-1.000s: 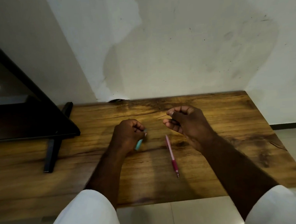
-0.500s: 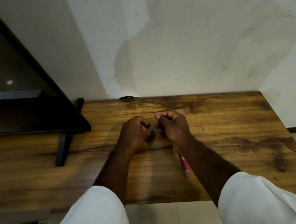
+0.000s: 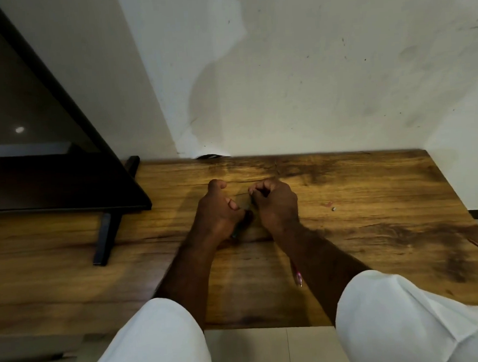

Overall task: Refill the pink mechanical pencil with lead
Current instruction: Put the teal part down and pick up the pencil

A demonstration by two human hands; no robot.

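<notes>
The slim pink mechanical pencil [image 3: 297, 278] lies on the brown wood-grain tabletop [image 3: 392, 243], near the front edge. Only its darker-pink lower stretch and tip show beside the right forearm, which covers the rest; neither hand touches it. Further back, the left hand [image 3: 219, 214] has its lower fingers and thumb curled round a small dark slim tube [image 3: 236, 233], probably the lead case, while its forefinger is lifted clear above. One end of the tube pokes out below the palm. Just beside it, the right hand [image 3: 276, 203] has all its fingers curled tight, and the tips pinch what looks like a hair-thin dark lead stick [image 3: 241, 194] that points toward the left hand. The blur makes that thread hard to confirm. The step in hand seems to be getting a single lead free of the case, with the pencil itself not yet loaded. Next, the tube likely has to be put down, the pencil picked up, and its back end opened if it is still closed. The brittle lead then needs a straight, gentle feed into a narrow hole, since any sideways load could snap it. Well to the right lie two tiny specks [image 3: 332, 208], one grey and one reddish, too small to identify. A black flat screen on a black stand [image 3: 106, 238] occupies the left of the table.
</notes>
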